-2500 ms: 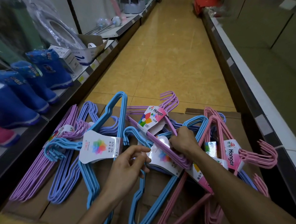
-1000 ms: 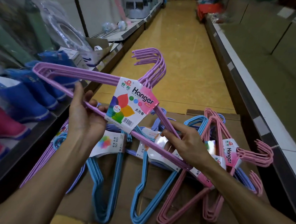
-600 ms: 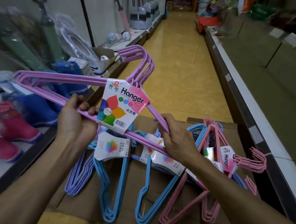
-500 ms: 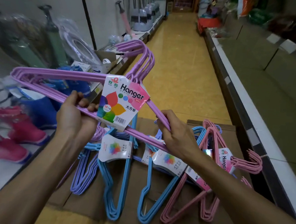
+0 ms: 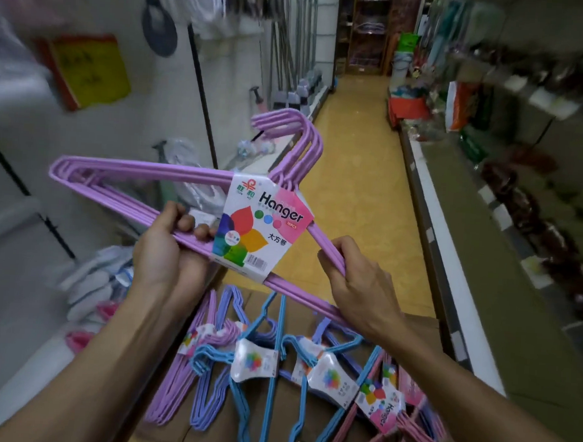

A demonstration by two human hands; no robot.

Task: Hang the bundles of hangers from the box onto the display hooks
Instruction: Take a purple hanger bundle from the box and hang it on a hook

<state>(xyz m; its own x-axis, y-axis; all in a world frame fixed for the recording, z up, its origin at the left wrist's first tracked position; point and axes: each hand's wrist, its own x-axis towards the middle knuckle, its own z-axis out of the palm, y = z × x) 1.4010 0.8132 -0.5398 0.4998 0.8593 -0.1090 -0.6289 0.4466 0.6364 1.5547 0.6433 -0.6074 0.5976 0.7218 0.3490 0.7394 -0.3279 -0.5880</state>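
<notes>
I hold a purple hanger bundle [image 5: 143,172] with a "Hanger" paper label up at chest height, its hooks pointing up and away. My left hand [image 5: 165,250] grips the lower bar left of the label. My right hand [image 5: 358,283] grips the right shoulder of the same bundle. Below, the cardboard box [image 5: 410,327] carries more bundles lying flat: purple [image 5: 177,384], blue [image 5: 256,389] and pink [image 5: 410,429]. No display hook is plainly visible; the wall on the left is blurred.
A white shelf [image 5: 19,358] runs along the left with boots and packaged goods. Another shelf edge [image 5: 451,264] runs along the right. The yellow floor aisle [image 5: 359,149] stretches ahead between them. Mops and goods hang on the left wall [image 5: 287,43].
Both hands have lifted the purple bundle from the box up to chest height. My view has tilted upward, so the box sits lower and more wall shows.
</notes>
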